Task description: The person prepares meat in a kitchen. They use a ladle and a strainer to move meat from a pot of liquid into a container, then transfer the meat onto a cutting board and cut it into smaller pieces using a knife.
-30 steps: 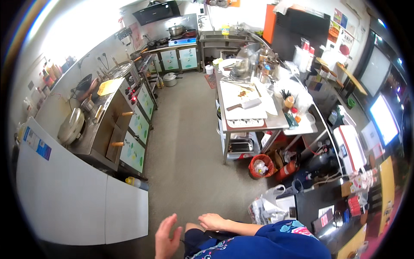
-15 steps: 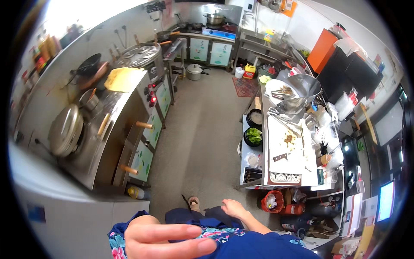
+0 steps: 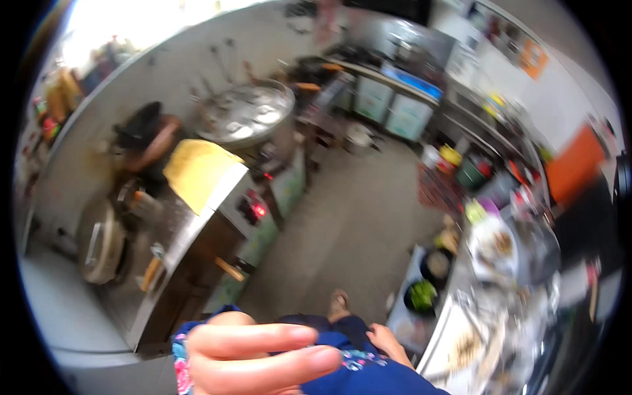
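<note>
My left hand is raised close in front of me at the lower edge. Two of its fingers stretch to the right with a small gap between them, and no object shows in it. Lower down by my leg hangs my right hand, blurred, its fingers loosely apart and nothing visible in them. It is nearest to the lower shelf of the right-hand table, where a black bowl of green leaves stands. On the left, a yellow cloth covers a corner of the steel counter.
Along the left counter are a lidded pan, a wooden-handled tool and a large round steamer. Dishes and a chopping board crowd the right-hand table. A grey floor aisle runs toward the far stove and a pot.
The view has turned left and moved forward, so the yellow cloth and left counter look nearer. The right-hand table has shifted toward the lower right. My left hand stays raised; my right hangs low.
</note>
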Motion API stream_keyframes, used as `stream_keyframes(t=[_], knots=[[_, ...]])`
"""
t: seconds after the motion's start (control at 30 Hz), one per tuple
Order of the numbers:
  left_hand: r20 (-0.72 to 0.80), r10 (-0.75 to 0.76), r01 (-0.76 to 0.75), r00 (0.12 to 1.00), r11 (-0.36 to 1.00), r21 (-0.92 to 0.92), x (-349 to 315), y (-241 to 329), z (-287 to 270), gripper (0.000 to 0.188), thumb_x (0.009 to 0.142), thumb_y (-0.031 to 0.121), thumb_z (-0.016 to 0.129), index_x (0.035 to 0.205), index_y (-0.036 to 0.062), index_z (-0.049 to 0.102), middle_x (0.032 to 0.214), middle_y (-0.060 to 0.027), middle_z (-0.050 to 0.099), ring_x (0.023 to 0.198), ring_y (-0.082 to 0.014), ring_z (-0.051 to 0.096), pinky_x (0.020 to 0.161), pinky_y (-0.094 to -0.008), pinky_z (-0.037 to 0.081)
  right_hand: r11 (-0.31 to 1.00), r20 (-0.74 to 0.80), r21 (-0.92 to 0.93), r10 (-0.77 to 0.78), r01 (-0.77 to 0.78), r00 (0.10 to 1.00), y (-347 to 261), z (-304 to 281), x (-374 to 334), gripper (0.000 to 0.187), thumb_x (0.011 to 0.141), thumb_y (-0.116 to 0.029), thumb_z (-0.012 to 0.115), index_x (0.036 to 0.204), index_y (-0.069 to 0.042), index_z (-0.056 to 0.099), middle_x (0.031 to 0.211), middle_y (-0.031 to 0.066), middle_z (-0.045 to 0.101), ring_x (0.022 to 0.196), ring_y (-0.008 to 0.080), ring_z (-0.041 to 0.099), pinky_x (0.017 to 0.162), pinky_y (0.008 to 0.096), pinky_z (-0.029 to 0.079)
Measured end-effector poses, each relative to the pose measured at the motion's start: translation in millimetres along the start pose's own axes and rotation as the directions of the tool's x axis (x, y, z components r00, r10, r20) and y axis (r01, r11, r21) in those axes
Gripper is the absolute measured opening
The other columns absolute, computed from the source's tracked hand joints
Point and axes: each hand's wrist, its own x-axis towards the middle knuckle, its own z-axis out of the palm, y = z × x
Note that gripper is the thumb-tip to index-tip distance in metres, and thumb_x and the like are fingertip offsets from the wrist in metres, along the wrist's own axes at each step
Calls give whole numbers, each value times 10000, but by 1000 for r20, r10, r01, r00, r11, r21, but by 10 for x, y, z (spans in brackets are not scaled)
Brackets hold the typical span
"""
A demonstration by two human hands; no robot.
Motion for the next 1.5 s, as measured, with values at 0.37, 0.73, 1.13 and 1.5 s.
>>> stream_keyframes(t=[0.37,0.73,1.13,1.5], knots=[[-281,-194,325,940,760,563,254,-1425,-50,563,826,-27,647,1380,32,562,1328,-189,580,889,-272,692,703,-332,585,861,-41,-248,-468,445,883,-1157,-3226,2965,406,948,-264,621,1220,36,640,1192,268,671,1126,432,633,979,449,499],[-540,-699,795,468,66,603,-1280,-2139,1353,251,890,139,648,1135,84,663,1039,-125,630,864,-307,675,707,-421,567,380,653,-236,-620,894,436,-1596,-2417,5082,402,933,-328,645,1125,24,674,1097,301,677,1049,457,649,895,488,528],[-917,-367,699,-157,-697,160,-1619,-2312,3796,153,915,242,621,995,113,644,926,-120,636,822,-310,673,640,-460,537,-108,904,-18,-427,994,-30,-1757,-2403,5803,405,929,-373,624,1106,-16,690,1064,277,690,1024,446,657,869,492,538],[-907,-155,688,-391,-704,-176,-1151,-2480,4894,261,919,281,608,1096,97,665,987,-135,677,914,-346,684,763,-482,551,-399,955,152,-177,904,-239,-1380,-2412,5924,288,880,-326,643,883,-46,708,904,243,698,872,430,666,740,541,524]])
